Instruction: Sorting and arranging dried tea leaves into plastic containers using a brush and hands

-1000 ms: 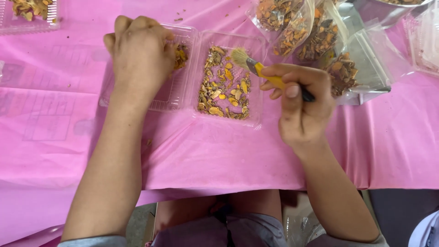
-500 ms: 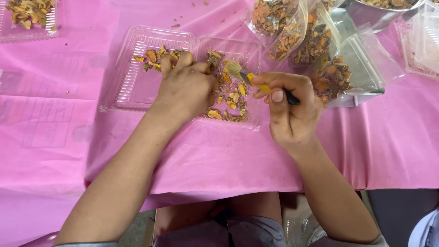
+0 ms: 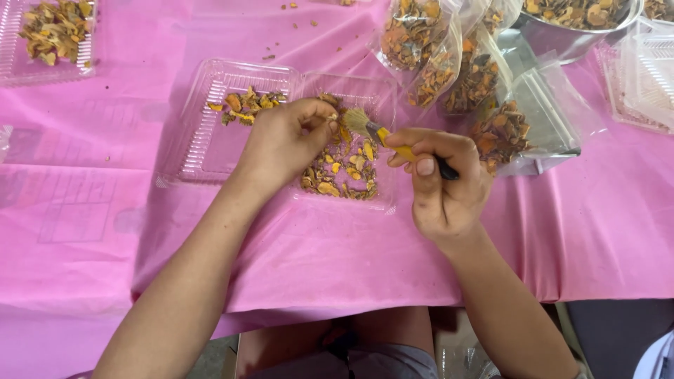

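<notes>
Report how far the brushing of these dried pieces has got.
Done: a small heap of orange-brown dried pieces lies in the clear plastic clamshell's left half. In hand: the left hand pinches a piece against the yellow-handled brush held by the right hand. Left: many pieces in the right half.

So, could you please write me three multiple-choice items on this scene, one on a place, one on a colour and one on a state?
1. Where is the brush's bristle tip?
A. Over the right half of the clear hinged tray
B. Inside the metal bowl
C. On the bare cloth

2. What colour is the table cloth?
A. Green
B. Pink
C. White

3. How is the right hand?
A. Flat and empty
B. Closed round the brush handle
C. Out of view

Answers: 1 A, the bristles sit above the dried pieces by the left hand; 2 B, pink throughout; 3 B, fingers wrap the handle.
</notes>
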